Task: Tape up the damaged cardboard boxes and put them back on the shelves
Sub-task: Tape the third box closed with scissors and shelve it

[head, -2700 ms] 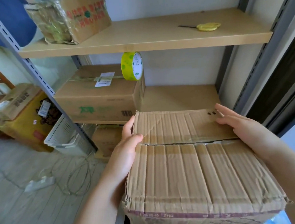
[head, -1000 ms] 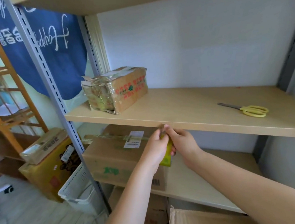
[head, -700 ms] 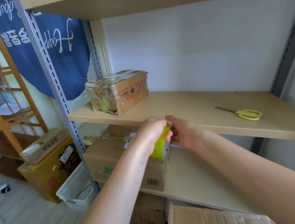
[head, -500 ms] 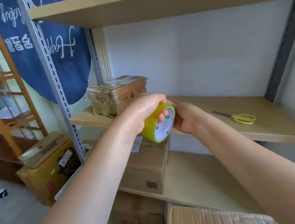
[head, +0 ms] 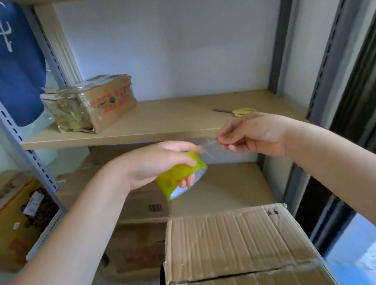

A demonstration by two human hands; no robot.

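Observation:
My left hand (head: 159, 162) grips a yellow-green tape roll (head: 181, 176) in front of the shelving. A short clear strip of tape (head: 208, 146) runs from the roll to my right hand (head: 252, 136), which pinches its free end. Below my hands sits a creased cardboard box (head: 236, 240) with its two top flaps shut and an open seam between them. A taped-up small box (head: 92, 103) rests on the upper wooden shelf (head: 169, 119) at the left.
Yellow-handled scissors (head: 239, 111) lie on the upper shelf at the right. A larger carton (head: 142, 205) sits on the lower shelf behind my left arm. More cartons (head: 9, 214) stand on the floor left of the grey upright (head: 23, 143). A blue cloth (head: 4, 58) hangs at the upper left.
Both hands left the creased box, took the tape roll from the lower-shelf carton and lifted it. Since half a second ago my right hand has pulled a strip out to the right.

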